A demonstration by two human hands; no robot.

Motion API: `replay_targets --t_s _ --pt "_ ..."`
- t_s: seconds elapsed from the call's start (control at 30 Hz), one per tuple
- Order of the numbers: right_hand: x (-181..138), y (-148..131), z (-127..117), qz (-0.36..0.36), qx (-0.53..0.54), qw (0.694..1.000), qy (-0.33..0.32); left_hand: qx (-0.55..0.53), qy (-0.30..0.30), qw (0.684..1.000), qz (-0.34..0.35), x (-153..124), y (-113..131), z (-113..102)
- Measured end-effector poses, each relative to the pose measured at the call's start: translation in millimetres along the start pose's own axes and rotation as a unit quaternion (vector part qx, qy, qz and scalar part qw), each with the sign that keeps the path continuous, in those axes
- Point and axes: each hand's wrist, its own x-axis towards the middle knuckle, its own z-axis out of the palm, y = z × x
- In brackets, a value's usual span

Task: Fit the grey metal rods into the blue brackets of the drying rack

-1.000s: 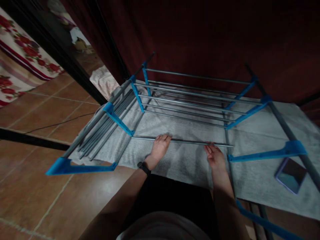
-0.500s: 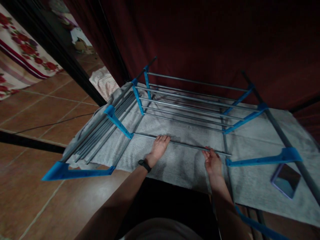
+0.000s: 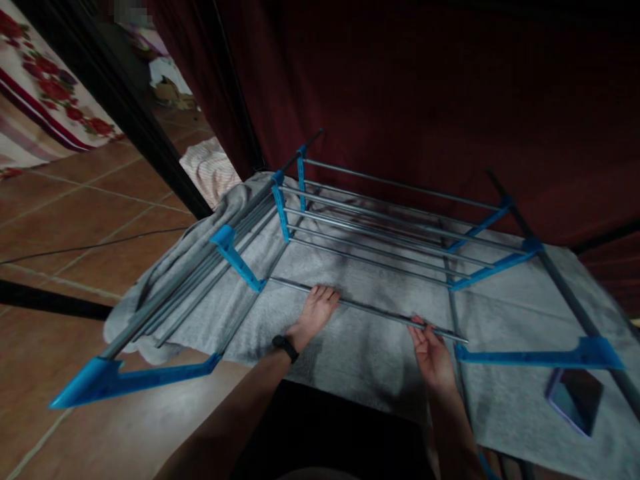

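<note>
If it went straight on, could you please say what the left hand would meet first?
Beyond the metal rod it holds, the left hand would probably meet the nearest blue-bracketed crossbar first, though its height above the grey cloth is unclear.

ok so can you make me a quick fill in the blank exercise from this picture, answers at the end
The left hand and the ____ hand hold the same thin rod.
The dark watch is on the ____ wrist.
The rack's brackets are coloured ____.
The phone lies on a ____ cloth.

Missing words: right; left; blue; grey
</note>
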Motion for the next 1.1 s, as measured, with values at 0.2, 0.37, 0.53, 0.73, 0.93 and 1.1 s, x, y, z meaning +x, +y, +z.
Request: replay_targets --t_s 0.2,0.37,0.53,0.73,0.93,1.1 --pt "0 -1 -2 0.003 0.000 1.000 0.007 -0.029 0.011 0.999 0.019 -2 -3 3" --pt "-2 -2 0 -0.003 -0.008 1.000 0.004 -0.037 0.014 0.999 0.018 -2 -4 4" --pt "0 1 5 -0.005 -0.023 1.000 0.011 -0.043 0.003 0.999 0.011 0 -4 0" --pt "0 2 11 -0.008 -0.005 1.000 -0.016 -0.053 0.033 0.998 0.016 0 -6 -1" --pt "1 -12 26 0.057 0.040 0.997 -0.034 -0.031 0.054 0.998 0.025 5 -12 6" --pt "2 -11 31 0.035 0.067 0.997 -0.003 -0.004 0.043 0.998 0.041 7 -12 5"
